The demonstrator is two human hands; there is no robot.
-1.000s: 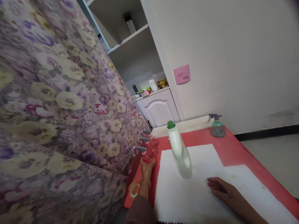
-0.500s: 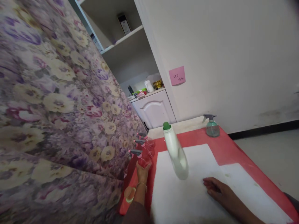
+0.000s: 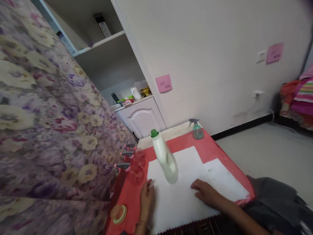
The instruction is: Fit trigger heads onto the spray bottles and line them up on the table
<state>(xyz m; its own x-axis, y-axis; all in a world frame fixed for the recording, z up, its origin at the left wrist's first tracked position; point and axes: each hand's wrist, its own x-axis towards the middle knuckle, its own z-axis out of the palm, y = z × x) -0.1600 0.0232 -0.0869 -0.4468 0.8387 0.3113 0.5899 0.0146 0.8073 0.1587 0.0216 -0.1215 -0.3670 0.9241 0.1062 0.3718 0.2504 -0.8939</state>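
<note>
My left hand (image 3: 147, 195) lies at the left edge of the white cloth (image 3: 181, 209), fingers loosely apart, holding nothing. Over the cloth's right part rests my right hand (image 3: 205, 192), slightly bent and holding nothing. Between and beyond them stands a pale green bottle (image 3: 164, 156) with a green spout and a side handle. Left of it, three clear spray bottles (image 3: 135, 173) with grey and pink heads form a row; the closest is just beyond my left hand. A round tan piece with a pale green rim (image 3: 119, 213) sits on the red cover.
A green spray bottle (image 3: 198, 131) stands at the table's far right corner. The red table cover (image 3: 220, 148) shows around the white cloth. A floral curtain (image 3: 61, 130) hangs along the left side. Behind are a white cabinet (image 3: 143, 114) and a wall (image 3: 207, 65).
My left hand has let go of the nearest spray bottle and drawn back to the white cloth's edge. My view has turned right. The pale green bottle stays standing on the cloth.
</note>
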